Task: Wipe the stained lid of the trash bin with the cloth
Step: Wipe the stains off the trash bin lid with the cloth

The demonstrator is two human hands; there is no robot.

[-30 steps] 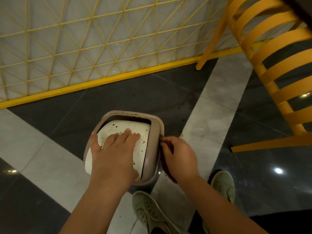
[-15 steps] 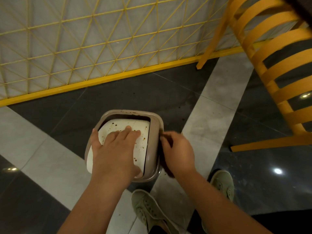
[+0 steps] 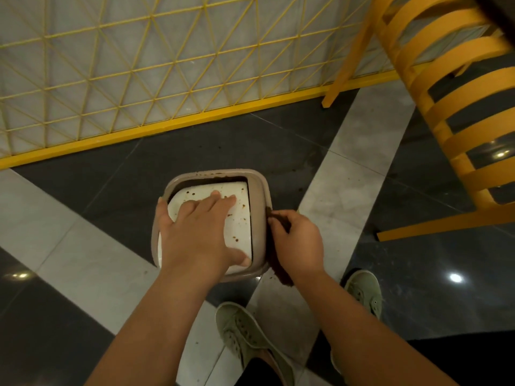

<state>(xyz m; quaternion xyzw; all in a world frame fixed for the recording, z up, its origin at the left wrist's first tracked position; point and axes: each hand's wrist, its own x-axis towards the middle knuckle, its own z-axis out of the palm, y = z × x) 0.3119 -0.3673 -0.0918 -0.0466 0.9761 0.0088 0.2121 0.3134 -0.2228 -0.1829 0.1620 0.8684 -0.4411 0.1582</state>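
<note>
The trash bin (image 3: 257,218) stands on the floor (image 3: 83,260), on a dark tile next to a pale stripe, with the person's shoes (image 3: 250,338) just below it. Its white lid (image 3: 239,215) sits inside a taupe rim and is speckled with brown stains, thickest toward the far edge and down the right side.

The left hand (image 3: 195,235) lies flat on the lid, fingers straight and spread, palm pressing down; it grips nothing and seems to be steadying the swinging flap. The right hand (image 3: 296,243) is curled round a dark brown cloth (image 3: 278,263), which is bunched against the outer right edge of the rim and hangs down the bin's side (the lower end shows under the wrist).

Judging from this, the wiping is at the rim, and the white lid itself has hardly been dealt with, since the spots on it are plain to see. The next move would call for bringing the cloth over the rim onto the white panel and rubbing across the stains, while the left hand shifts aside so it does not cover the dirty patches yet keeps the lid from tipping inward.

A yellow chair (image 3: 451,112) stands at the right, and a yellow wire fence (image 3: 139,79) runs along the far side.
</note>
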